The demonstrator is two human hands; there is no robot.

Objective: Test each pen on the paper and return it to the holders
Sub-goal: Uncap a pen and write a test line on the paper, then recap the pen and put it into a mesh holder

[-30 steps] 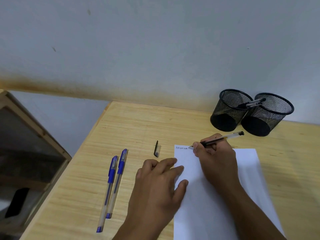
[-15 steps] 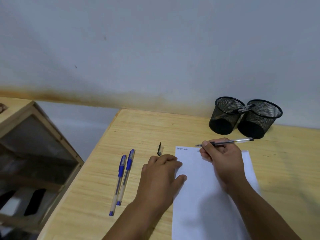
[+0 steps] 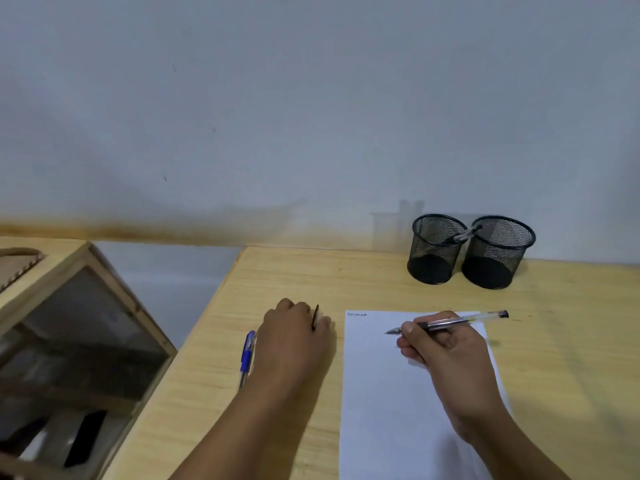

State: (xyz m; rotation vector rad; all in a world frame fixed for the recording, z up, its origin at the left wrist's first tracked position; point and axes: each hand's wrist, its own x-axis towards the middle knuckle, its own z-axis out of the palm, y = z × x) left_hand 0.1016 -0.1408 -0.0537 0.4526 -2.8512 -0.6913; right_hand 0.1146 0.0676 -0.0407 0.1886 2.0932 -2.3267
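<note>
My right hand (image 3: 446, 355) grips a clear pen with black ink (image 3: 460, 320), uncapped, its tip pointing left just above the white paper (image 3: 398, 403). A small scribble (image 3: 356, 314) marks the paper's top left corner. My left hand (image 3: 291, 337) lies curled on the table left of the paper and pinches the black pen cap (image 3: 315, 317) between thumb and fingers. A blue pen (image 3: 247, 355) shows beside that wrist, partly hidden. Two black mesh holders (image 3: 436, 251) (image 3: 498, 254) stand at the back, with a pen (image 3: 465, 233) leaning across their rims.
The wooden table (image 3: 381, 278) ends at its left edge near my left forearm. A wooden cabinet with a glass front (image 3: 86, 323) stands lower on the left. A pale wall rises right behind the holders.
My left hand slid off the paper's edge up to the pen cap and closed on it. My right hand lifted the pen away from the scribble and drew it right.
</note>
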